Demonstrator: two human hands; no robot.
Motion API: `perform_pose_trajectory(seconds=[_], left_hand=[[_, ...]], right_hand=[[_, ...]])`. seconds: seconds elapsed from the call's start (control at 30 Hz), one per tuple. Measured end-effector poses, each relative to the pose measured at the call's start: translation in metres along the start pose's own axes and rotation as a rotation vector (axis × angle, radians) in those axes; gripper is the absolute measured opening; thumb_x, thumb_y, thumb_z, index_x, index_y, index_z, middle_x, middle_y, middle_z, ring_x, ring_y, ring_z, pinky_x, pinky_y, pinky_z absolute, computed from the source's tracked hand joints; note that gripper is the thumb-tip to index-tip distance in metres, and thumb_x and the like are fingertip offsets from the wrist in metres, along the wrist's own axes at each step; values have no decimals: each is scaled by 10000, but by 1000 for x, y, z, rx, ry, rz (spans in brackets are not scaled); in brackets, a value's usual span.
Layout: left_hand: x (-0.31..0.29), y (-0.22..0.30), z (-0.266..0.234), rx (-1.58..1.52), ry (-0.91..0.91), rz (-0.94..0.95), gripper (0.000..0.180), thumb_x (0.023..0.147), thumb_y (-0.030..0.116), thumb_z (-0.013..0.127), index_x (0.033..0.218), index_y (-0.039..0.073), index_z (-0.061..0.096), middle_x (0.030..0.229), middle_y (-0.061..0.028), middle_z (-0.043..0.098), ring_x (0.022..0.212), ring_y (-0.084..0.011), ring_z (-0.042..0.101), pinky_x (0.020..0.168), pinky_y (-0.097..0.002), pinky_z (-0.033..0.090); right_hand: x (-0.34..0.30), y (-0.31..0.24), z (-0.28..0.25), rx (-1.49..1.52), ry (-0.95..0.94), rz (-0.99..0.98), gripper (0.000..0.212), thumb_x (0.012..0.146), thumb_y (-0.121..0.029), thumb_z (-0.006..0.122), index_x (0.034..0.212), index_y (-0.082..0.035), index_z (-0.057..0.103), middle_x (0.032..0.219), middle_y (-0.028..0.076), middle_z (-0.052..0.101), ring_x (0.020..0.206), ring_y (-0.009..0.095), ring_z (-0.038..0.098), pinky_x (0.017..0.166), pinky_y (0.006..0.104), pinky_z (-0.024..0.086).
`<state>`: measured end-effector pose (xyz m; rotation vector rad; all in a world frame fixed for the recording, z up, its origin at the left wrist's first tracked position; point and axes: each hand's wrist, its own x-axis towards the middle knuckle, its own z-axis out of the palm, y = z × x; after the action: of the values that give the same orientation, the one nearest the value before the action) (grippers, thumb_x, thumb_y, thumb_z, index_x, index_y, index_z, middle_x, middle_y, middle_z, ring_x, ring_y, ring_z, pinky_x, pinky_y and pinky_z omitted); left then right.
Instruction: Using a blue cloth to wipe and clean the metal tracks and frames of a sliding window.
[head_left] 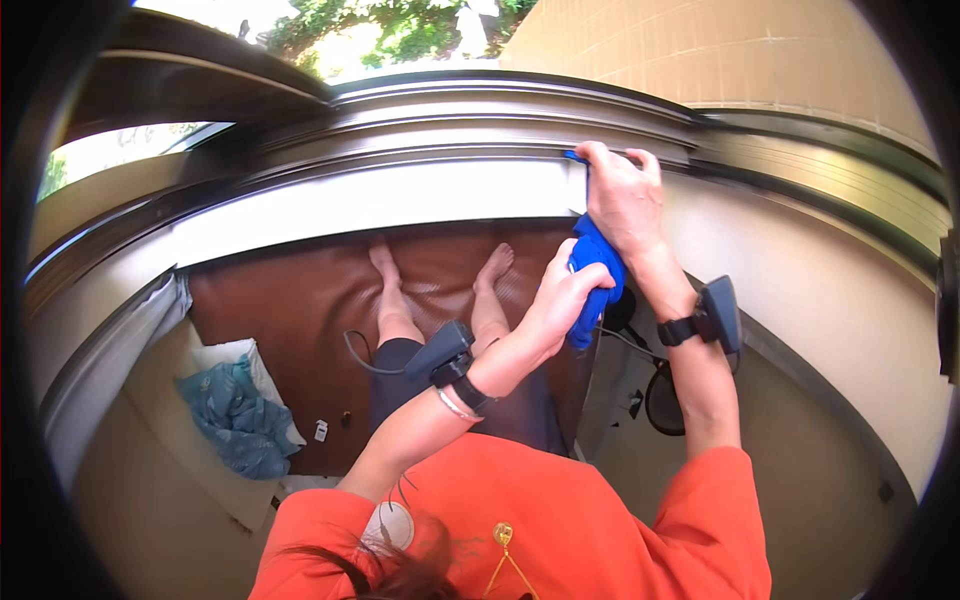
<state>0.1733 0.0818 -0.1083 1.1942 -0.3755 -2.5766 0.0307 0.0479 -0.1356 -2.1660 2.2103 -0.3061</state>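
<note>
A bright blue cloth point(597, 262) hangs bunched at the right end of the white window sill point(400, 197). My left hand point(562, 300) is closed around its lower, gathered part. Higher up, my right hand point(625, 195) is closed on the cloth's upper part, its fingertips at the inner edge of the window track point(450, 142). A small bit of blue shows past those fingertips. The rest of the cloth under my right palm is hidden.
My bare feet stand on a brown padded surface point(290, 300) below the sill. A crumpled teal cloth point(235, 415) lies at the left, near a grey curtain point(120, 350). A dark window frame point(200, 85) juts in at upper left. Dark round objects point(665, 398) sit below at right.
</note>
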Motion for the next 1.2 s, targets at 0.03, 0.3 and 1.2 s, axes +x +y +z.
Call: perform_pose_trajectory(seconds=[0.03,0.3,1.2], left_hand=[[7,-4,7,-25,-11,0,295,716,108,590,974,47,463,749,-56,536,560,-119,528,485,-236,442],[32,-21,45,3,-24,-20,286,684,134,588,921,52,451,685,-35,506,512,-115,489,450,-243,419],[2,10,80,12,-166,153,330,666,91,588,978,41,492,757,-40,522,587,-109,497,534,-232,423]], right_hand=[[1,3,0,42,32,-23,230,737,-17,524,931,-135,557,745,29,641,746,176,622,836,389,392],[-21,52,-13,-12,53,85,227,737,8,507,914,-127,549,733,39,644,737,187,631,840,389,394],[-16,83,-102,1523,236,694,402,827,80,484,1215,5,407,1059,104,573,951,166,577,812,274,490]])
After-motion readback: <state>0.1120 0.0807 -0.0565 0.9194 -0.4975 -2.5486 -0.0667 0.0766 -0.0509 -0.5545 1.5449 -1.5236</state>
